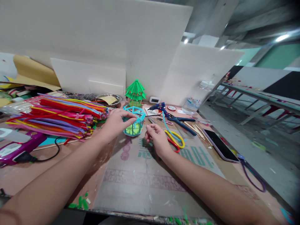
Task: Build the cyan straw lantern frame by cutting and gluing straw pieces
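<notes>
I had the left hand point(120, 120) curved, fingers slightly parted, at the blue lantern-shaped frame point(134, 128), the right hand point(156, 137) curled; I couldn't tell any grip. The frame, toward the mat's point(131, 187) far-left corner, looked assembled, sides unfilled. Green scraps point(82, 203) edged the desk's point(25, 181) near side; white panels point(93, 31) stood behind.

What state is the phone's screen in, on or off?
Off, as far as the picture shows: the phone lies face up, and its screen is plain black with nothing lit on it.
</notes>
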Tool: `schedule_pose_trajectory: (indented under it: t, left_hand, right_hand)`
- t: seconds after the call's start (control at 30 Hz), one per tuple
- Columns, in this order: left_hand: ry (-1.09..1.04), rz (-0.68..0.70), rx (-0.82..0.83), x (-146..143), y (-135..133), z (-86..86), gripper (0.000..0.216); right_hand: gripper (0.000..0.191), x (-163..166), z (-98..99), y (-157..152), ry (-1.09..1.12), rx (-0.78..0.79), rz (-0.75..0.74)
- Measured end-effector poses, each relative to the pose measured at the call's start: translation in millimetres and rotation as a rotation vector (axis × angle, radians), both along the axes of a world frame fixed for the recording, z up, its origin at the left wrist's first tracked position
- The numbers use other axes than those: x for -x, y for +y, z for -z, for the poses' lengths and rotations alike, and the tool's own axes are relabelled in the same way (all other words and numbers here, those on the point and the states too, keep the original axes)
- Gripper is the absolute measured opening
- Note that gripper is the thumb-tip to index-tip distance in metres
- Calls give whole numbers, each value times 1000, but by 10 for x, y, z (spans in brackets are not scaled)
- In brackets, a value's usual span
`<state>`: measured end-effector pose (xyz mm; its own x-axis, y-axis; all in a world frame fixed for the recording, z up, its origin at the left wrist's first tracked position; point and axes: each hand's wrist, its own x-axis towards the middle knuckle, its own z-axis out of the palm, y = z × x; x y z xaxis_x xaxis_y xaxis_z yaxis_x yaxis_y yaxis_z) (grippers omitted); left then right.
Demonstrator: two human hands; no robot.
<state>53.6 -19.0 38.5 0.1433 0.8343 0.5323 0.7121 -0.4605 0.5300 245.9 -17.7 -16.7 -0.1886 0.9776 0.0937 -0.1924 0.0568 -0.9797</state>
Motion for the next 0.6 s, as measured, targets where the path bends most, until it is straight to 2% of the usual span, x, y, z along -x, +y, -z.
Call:
schedule_pose_trajectory:
  t: [0.2, 0.6]
  left_hand:
    - [-168, -95, 81, 67, -30, -56, 26]
    - [-38, -83, 0, -52, -107, -55, 18]
  right_hand:
    - [29, 0, 17, 7, -25, 16, -18]
    - [31, 14, 19, 4, -5, 25, -30]
